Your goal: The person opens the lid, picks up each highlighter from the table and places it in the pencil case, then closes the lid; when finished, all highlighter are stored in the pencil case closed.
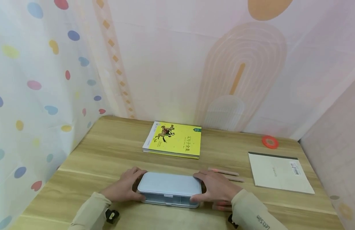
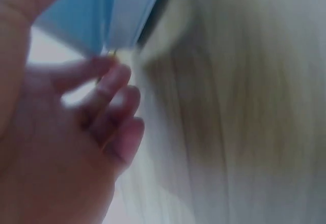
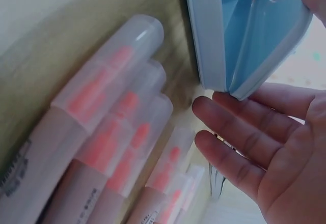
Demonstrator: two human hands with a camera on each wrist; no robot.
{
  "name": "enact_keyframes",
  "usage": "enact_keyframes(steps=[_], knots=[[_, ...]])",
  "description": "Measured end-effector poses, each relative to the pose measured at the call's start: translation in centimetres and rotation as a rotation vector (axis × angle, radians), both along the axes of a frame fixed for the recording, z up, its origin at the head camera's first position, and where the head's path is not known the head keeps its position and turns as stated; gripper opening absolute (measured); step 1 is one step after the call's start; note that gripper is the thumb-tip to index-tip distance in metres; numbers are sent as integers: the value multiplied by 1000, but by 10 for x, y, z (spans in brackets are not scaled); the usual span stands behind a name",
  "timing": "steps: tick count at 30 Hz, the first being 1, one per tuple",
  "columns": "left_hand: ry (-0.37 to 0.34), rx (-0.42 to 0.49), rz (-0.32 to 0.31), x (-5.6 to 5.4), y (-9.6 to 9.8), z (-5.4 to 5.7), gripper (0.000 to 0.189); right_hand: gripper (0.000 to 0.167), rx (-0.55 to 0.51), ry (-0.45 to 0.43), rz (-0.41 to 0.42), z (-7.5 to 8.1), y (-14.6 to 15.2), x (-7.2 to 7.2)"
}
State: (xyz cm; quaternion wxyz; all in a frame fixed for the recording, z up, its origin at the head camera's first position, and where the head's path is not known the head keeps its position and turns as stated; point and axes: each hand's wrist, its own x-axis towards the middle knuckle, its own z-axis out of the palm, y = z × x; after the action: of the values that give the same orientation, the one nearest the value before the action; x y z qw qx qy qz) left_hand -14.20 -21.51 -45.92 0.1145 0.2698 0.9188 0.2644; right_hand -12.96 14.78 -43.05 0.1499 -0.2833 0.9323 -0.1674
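A pale blue pencil case (image 1: 170, 182) lies on the table in front of me, its lid partly raised and its front side showing a gap. At its left end my left hand (image 1: 127, 185) grips it, thumb in front and fingers round the back. My right hand (image 1: 216, 187) holds the right end, the thumb at the front of the lid. In the right wrist view, the case's light blue inside (image 3: 239, 35) shows between lid and base. Several highlighters (image 3: 109, 96) with clear caps and orange-red tips lie close to the right hand. The left wrist view is blurred.
Behind the case lies a yellow book (image 1: 175, 139) with a cartoon cover. Toward the right are a cream notebook (image 1: 276, 172) with a dark spine and a red ring-shaped roll (image 1: 270, 142). Patterned curtains (image 1: 165, 64) stand along the table's back and sides.
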Motion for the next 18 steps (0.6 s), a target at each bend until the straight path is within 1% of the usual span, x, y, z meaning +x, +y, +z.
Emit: enact_keyframes(steps=[3, 8, 12, 15, 18], knots=[[-23, -7, -1, 0, -1, -1, 93, 85, -40, -31, -25, 2, 2, 0], [-49, -24, 10, 0, -2, -3, 96, 74, -64, -30, -39, 8, 6, -2], [-26, -20, 0, 1, -3, -2, 92, 64, -90, -32, -44, 15, 9, -4], [-2, -33, -16, 2, -3, -3, 89, 53, -139, -43, -56, 18, 9, -6], [-7, -48, -21, 2, -3, -2, 89, 48, -183, -12, -86, 20, 9, -10]])
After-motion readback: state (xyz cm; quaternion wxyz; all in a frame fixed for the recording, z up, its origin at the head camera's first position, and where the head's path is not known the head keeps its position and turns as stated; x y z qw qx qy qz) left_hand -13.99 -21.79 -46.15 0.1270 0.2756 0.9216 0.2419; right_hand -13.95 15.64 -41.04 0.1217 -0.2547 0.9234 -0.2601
